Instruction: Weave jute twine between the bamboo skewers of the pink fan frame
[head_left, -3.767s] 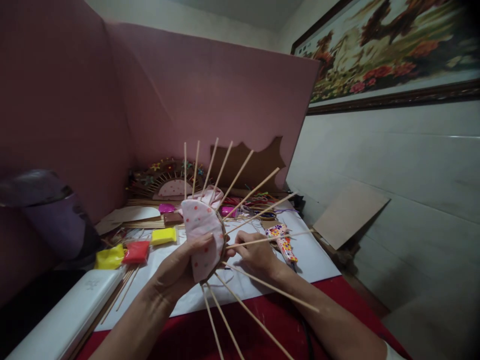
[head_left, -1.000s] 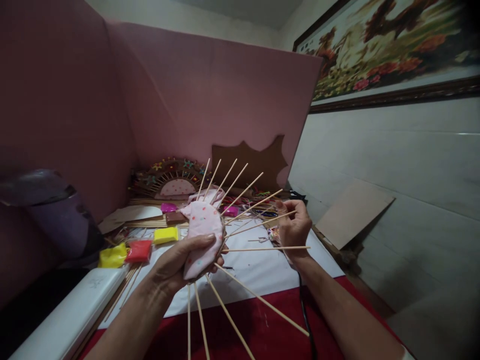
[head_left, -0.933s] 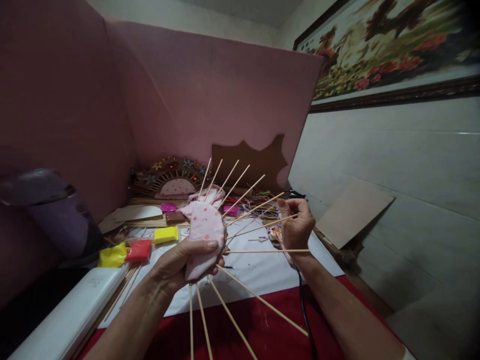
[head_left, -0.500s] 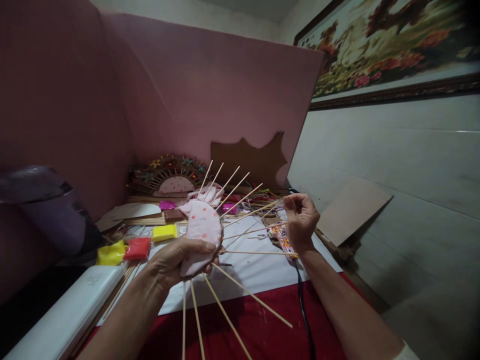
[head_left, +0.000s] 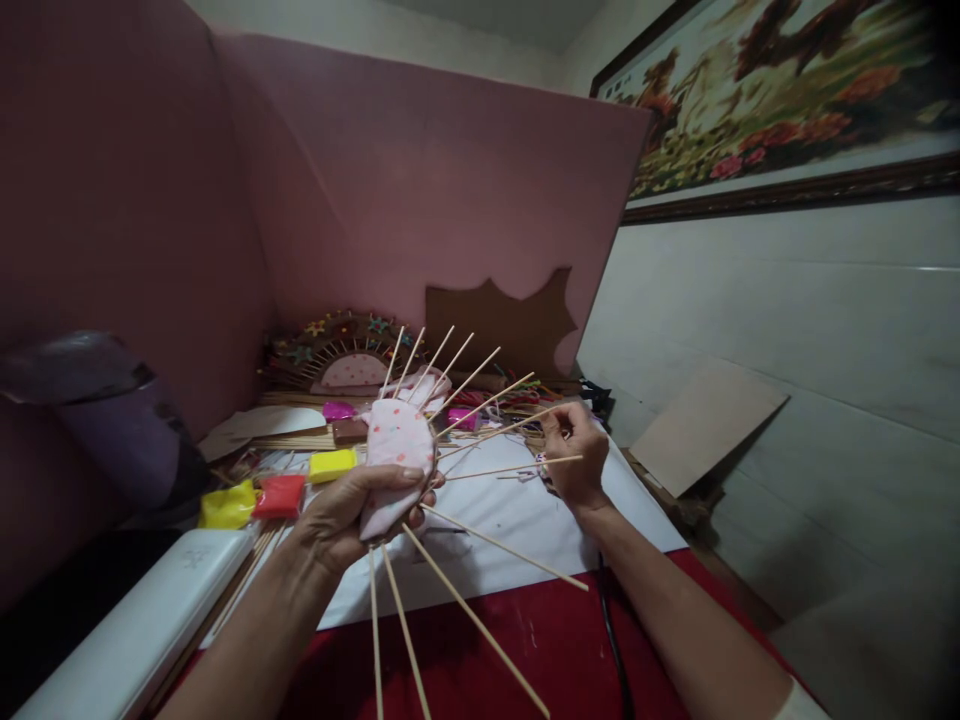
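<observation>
A half-round piece covered in pink dotted cloth [head_left: 394, 450] is gripped in my left hand [head_left: 360, 505], thumb on top and fingers beneath. Thin wooden sticks [head_left: 480, 620] fan out from its curved edge, upward, to the right and downward. My right hand [head_left: 574, 445] is at the outer ends of the right-hand sticks, its fingers closed in a pinch near one stick tip. What lies between those fingertips is too small to make out. Behind my right hand, a patterned object [head_left: 546, 470] is mostly hidden.
White paper [head_left: 637, 500] lies on a red cloth [head_left: 465, 670]. Yellow [head_left: 334, 464] and red [head_left: 280, 496] packets and a white case [head_left: 142, 620] are on the left. Behind stand a decorated half-round piece [head_left: 352, 350] and jagged brown cardboard [head_left: 495, 320]. A black cable [head_left: 615, 640] hangs at the right.
The cloth-covered piece has turned slightly, and its sticks have swung with it. My right hand has moved left and a little down, now covering most of the patterned object.
</observation>
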